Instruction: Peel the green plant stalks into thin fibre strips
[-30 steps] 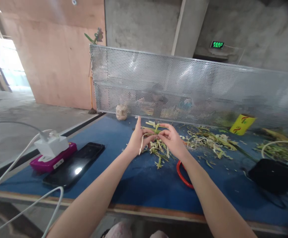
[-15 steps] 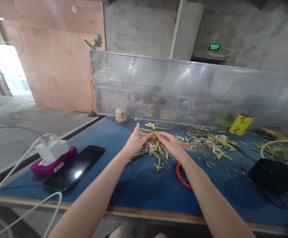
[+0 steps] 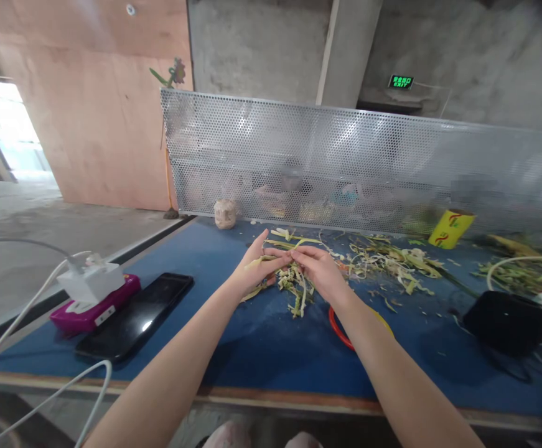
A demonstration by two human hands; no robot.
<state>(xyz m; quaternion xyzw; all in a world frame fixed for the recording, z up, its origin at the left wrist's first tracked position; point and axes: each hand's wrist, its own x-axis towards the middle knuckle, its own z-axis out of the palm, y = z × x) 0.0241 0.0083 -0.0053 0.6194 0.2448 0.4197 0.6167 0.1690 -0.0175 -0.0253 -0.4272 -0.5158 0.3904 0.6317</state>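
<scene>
Above the middle of the blue table, my left hand [image 3: 253, 267] and my right hand [image 3: 321, 272] meet at the fingertips. Both are closed on a thin, pale green plant strip [image 3: 306, 241], whose end arcs above my right fingers. The left thumb points up, away from the pinch, and a yellowish strip lies along that hand. Fingers partly cover where the strip is held. Directly below is a small heap of shredded plant pieces [image 3: 297, 303]. By my right forearm lies a red and yellow ring [image 3: 337, 331], partly covered by the arm.
More plant scraps [image 3: 394, 264] spread to the right. A yellow wrapped roll [image 3: 452, 229] and a whitish jar-like object [image 3: 224, 214] stand before a perforated metal panel [image 3: 252, 143]. At left are a phone [image 3: 142, 311] and a magenta power strip [image 3: 121, 291]; at right, a black box [image 3: 506, 326].
My hands stay together, fingertips shifting slightly. The pale strip now curves up above the right fingers, and a light strand hangs below. The whole view has moved a little.
</scene>
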